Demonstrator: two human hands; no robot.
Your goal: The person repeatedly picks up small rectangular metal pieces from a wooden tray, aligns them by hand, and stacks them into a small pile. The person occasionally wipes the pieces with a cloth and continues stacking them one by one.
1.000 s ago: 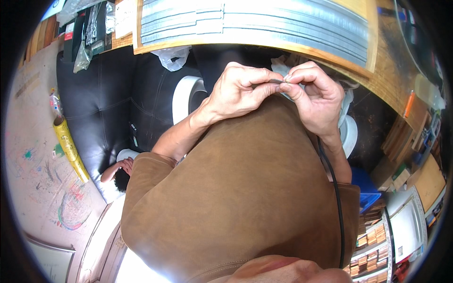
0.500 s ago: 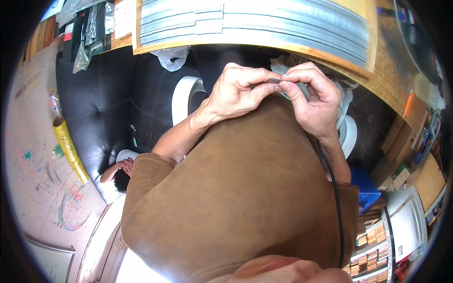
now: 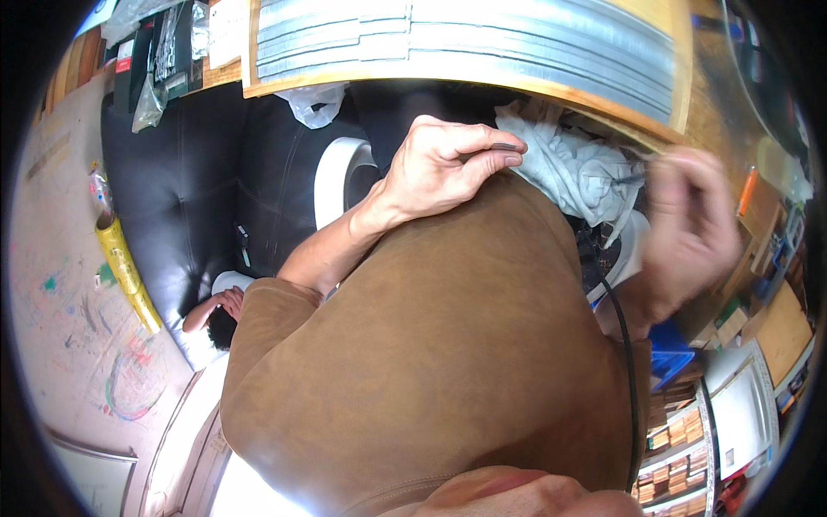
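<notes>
Pinching a thin dark strip (image 3: 493,152) between thumb and curled fingers, the left hand (image 3: 444,168) is closed on it, held just above the brown garment (image 3: 448,345) that fills the middle of the view; the strip pokes out toward the crumpled grey cloth (image 3: 573,168), its tip just short of the folds; what the strip is made of is too small to tell.

Right of the cloth, the right hand (image 3: 689,228) is blurred, fingers loosely bent and well apart from the left hand; whether it has hold of anything I cannot tell.

As a judgement: the small piece is in hand and the two hands are apart, so any joining or fitting of it looks not yet done, and the cloth lies untouched by either hand.

A thin black cable (image 3: 627,362) runs down the brown garment below the cloth; a white curved object (image 3: 338,168) stands to the left of the cloth beyond the left forearm, against a black padded seat (image 3: 185,198); above the cloth a wooden counter (image 3: 672,112) carries long grey metal strips (image 3: 465,39); far left of the cloth a yellow roll (image 3: 125,267) lies on the paint-marked floor (image 3: 60,293); a blue box (image 3: 668,358) sits below and right of the cloth.
</notes>
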